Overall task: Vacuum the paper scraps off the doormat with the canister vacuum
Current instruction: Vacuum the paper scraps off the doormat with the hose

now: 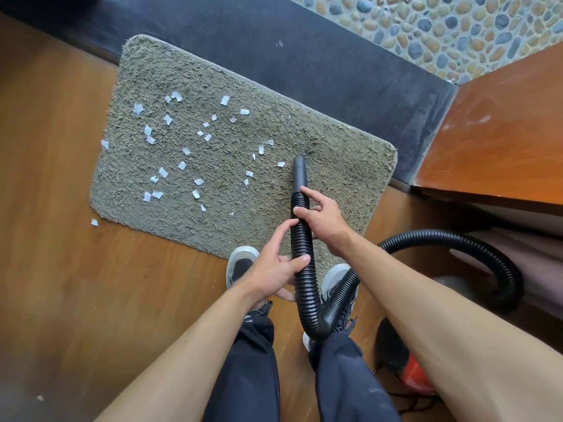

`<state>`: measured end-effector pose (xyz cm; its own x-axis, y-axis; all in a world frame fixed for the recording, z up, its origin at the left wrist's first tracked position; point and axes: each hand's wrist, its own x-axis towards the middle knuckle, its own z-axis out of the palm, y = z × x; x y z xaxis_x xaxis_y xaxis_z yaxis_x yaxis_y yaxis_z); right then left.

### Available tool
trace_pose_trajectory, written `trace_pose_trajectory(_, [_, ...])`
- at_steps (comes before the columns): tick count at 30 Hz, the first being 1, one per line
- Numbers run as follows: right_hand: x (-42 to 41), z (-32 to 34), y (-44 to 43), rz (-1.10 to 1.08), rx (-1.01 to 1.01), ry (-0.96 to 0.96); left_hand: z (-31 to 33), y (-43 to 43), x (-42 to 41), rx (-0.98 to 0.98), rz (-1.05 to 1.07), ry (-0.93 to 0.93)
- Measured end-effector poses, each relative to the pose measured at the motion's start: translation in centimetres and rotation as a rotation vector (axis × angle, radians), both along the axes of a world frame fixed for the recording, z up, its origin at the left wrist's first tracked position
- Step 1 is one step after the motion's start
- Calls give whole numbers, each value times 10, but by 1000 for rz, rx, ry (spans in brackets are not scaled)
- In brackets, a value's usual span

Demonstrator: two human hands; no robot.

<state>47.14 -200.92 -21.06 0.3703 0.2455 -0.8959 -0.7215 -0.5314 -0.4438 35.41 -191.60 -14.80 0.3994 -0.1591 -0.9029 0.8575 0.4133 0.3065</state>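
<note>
The doormat point(243, 153) is grey-green, the paper scraps point(182, 166) are white, the ribbed hose point(304, 269) is black. The floor point(54, 178) is brown wood; far right, multicoloured pebbles point(441, 28).

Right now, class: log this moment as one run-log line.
left hand grips hose | right hand grips hose nearer nozzle | nozzle over doormat, right part | paper scraps scattered leftward

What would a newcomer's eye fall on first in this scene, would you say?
Probably the white paper scraps scattered over the left and middle of the grey shaggy doormat, which lies on the wooden floor. Next, the black ribbed hose at centre, held by the left hand nearer the body and the right hand further up, its nozzle over the mat's right part.
</note>
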Motion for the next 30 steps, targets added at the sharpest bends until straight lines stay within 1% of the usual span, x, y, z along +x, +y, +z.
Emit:
trace_pose_trajectory(5, [-6,4,10,75,-2,9,4,3,-11,6,38,11])
trace_pose_trajectory(11, [-10,7,25,133,-28,-31,7,12,-17,27,67,6])
trace_pose_trajectory(22, [-25,12,44,281,-20,37,18,19,-38,-22,182,45])
trace_pose_trajectory(30, [-41,11,64,359,-17,-22,18,26,-54,-2,244,55])
